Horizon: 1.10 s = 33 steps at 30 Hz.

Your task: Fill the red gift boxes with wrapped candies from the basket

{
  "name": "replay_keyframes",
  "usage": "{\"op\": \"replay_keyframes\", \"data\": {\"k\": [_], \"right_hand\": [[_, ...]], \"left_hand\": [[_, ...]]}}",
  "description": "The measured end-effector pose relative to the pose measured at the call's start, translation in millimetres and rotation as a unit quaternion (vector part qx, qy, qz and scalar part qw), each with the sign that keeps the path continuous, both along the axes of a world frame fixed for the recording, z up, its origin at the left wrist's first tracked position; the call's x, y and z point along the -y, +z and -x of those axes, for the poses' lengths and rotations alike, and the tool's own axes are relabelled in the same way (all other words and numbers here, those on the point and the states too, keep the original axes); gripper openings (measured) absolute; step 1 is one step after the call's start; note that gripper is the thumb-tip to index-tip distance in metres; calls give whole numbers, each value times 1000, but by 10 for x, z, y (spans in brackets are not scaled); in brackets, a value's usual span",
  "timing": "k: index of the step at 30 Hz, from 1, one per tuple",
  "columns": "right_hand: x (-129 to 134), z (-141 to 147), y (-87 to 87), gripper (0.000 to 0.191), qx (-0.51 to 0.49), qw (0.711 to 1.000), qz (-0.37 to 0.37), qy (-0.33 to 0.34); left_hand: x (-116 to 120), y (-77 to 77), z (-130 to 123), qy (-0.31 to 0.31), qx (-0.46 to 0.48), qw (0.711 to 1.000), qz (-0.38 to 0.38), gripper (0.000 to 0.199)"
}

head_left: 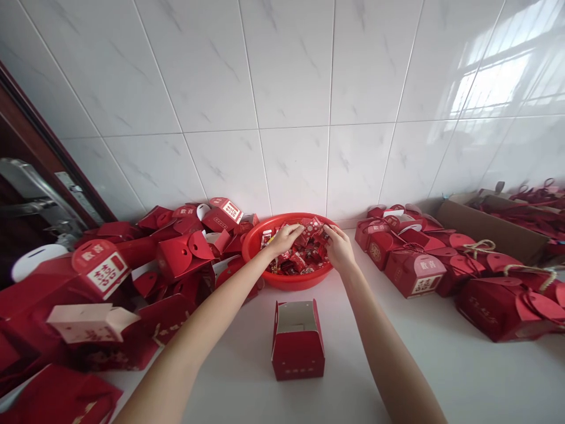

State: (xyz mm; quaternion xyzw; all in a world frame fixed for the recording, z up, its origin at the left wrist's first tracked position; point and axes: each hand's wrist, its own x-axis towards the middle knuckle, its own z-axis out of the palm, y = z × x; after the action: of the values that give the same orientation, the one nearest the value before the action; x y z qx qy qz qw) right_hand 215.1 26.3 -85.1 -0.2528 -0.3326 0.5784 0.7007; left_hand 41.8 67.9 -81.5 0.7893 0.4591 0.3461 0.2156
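Both hands are over a round red plastic basket (295, 284) filled with small wrapped candies (299, 259). My left hand (286, 238) is closed at the basket's middle, its fingertips pinched; what they hold is too small to name. My right hand (339, 244) is at the basket's right side, thumb and fingers together by a small dark wrapped piece that I cannot make out clearly. Nearer to me stands an open red box (298, 356) on the white table, its top flaps up and its pale inside showing.
Red gift boxes (185, 253) are heaped at the left, by a door with a metal handle (30, 188). More closed red boxes (415, 272) stand at the right, before a cardboard carton (489, 227) of red items. A tiled wall (293, 159) rises behind.
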Motion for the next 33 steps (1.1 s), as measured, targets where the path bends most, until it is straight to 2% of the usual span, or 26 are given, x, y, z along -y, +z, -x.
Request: {"op": "replay_keyframes", "data": {"k": [7,13,16,19,23,26,29,33], "right_hand": [[24,-25,28,24,1,999,10,42],[-25,-35,4,22,-41,998,48,3],[-62,-36,-14,20,-64,995,68,-21],[-87,-29,-23,20,-83,993,79,-38],[-99,-16,-25,21,-95,991,80,-48],[-95,-12,-18,21,-99,991,80,-50],[-82,-10,1,19,-105,990,83,-54],[-61,-10,30,17,-115,987,94,-56]], "left_hand": [[98,12,-40,-50,54,997,38,51],[-41,7,25,23,50,997,45,52],[-103,-22,84,60,-10,996,59,37],[-95,-55,102,42,-112,987,103,27],[-77,-46,14,-19,-236,956,170,25],[-124,-16,-95,-31,-303,929,209,29],[-185,-13,-190,-30,-345,909,234,32],[-208,-45,-249,-37,-362,905,222,33]]}}
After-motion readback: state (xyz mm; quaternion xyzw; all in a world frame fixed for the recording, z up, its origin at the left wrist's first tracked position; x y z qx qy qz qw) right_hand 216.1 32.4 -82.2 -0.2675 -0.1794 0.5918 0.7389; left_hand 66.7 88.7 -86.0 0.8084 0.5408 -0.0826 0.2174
